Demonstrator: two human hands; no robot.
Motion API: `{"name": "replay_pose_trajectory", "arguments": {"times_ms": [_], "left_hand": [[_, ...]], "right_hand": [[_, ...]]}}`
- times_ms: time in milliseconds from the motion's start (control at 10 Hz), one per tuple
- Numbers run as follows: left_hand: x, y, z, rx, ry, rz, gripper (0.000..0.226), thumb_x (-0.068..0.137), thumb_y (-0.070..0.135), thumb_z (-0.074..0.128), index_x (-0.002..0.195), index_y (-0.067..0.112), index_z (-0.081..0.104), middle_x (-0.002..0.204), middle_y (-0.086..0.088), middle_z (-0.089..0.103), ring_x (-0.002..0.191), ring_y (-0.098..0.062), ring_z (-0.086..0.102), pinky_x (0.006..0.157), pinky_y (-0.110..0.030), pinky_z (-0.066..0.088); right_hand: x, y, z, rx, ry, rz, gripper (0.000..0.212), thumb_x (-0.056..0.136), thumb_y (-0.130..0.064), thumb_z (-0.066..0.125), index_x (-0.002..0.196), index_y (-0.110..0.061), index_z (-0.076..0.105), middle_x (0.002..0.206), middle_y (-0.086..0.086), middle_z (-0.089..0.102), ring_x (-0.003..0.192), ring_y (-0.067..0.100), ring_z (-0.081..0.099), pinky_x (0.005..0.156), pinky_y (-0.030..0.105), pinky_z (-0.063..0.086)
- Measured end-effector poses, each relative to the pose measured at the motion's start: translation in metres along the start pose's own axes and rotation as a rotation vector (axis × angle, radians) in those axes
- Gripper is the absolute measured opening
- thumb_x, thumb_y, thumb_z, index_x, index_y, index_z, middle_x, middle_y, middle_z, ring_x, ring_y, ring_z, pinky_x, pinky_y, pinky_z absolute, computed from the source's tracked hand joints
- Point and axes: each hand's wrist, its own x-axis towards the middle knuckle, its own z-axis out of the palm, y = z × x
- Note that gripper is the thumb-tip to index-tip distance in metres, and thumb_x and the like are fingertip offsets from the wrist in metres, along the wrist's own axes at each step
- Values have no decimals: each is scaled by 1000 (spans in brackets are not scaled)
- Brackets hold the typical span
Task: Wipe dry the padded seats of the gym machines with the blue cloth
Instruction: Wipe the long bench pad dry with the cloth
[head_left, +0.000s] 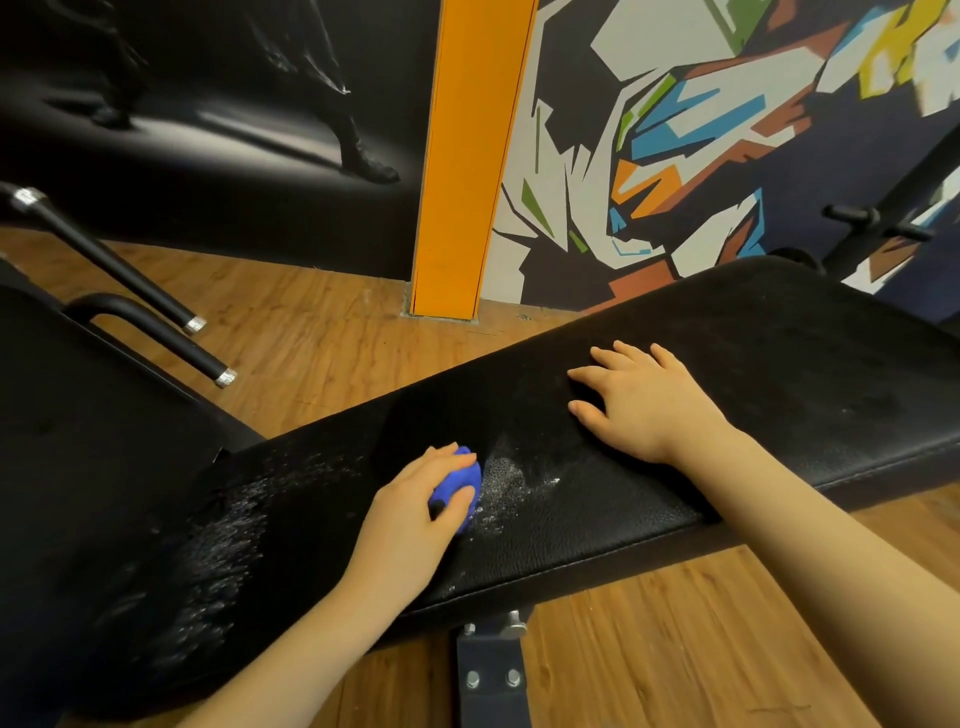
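Note:
A long black padded bench (779, 364) runs from lower left to upper right. My left hand (415, 509) grips a bunched blue cloth (460, 483) and holds it down on the pad near the middle. Water droplets glisten on the pad just right of the cloth (506, 483) and in a wide patch to the left (218, 540). My right hand (644, 400) rests flat on the pad further right, fingers spread and straight, holding nothing.
A metal post with bolts (491, 675) supports the bench below. Black handle bars with silver caps (208, 358) jut out at left over the wooden floor (322, 332). An orange pillar (467, 156) and a painted wall stand behind.

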Motion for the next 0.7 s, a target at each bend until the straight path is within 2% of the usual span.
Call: {"name": "replay_pose_trajectory", "arguments": {"times_ms": [100,200,300,400,500,600,700], "left_hand": [[-1,1,3,-9,21,-1,39,96,20,58,134,27,54,140,19,43,140,-5,31,111,-17,21],[19,8,12,-5,43,-10,36,97,19,57,132,24,57,146,6,46,143,-9,29,112,-21,19],[48,21,22,-9,48,-30,35,97,17,56,132,20,57,148,-1,45,144,-15,29,119,-34,23],[77,36,30,5,52,-46,35,98,17,55,133,19,57,145,-2,49,141,-18,35,117,-34,29],[91,41,32,23,60,-71,31,97,18,56,128,19,59,127,0,61,119,-14,54,96,-22,40],[81,40,30,34,49,-65,35,97,18,57,132,19,58,133,2,58,128,-15,49,105,-26,39],[53,34,23,2,23,-28,39,97,19,58,135,22,55,142,6,52,139,-12,37,114,-28,28]], "right_hand": [[0,0,0,3,1,-1,54,100,-53,31,150,-33,30,161,2,21,150,23,11,120,47,6],[-1,0,0,4,0,0,54,100,-53,31,150,-33,30,161,2,21,150,23,12,120,48,6],[0,0,-1,-2,-3,6,54,100,-53,32,150,-34,30,161,2,21,150,24,11,120,48,6],[-1,-1,-2,4,-16,8,54,100,-53,33,150,-34,30,161,1,21,150,24,11,120,48,6],[0,-2,-2,3,-15,13,54,100,-53,33,150,-34,30,161,1,21,150,24,11,120,48,6],[0,-3,-1,0,-5,12,54,100,-52,33,150,-34,31,161,1,21,150,23,11,120,48,6],[-1,-2,-1,2,-3,13,54,100,-53,32,151,-34,30,162,1,20,150,23,10,120,48,5]]}}
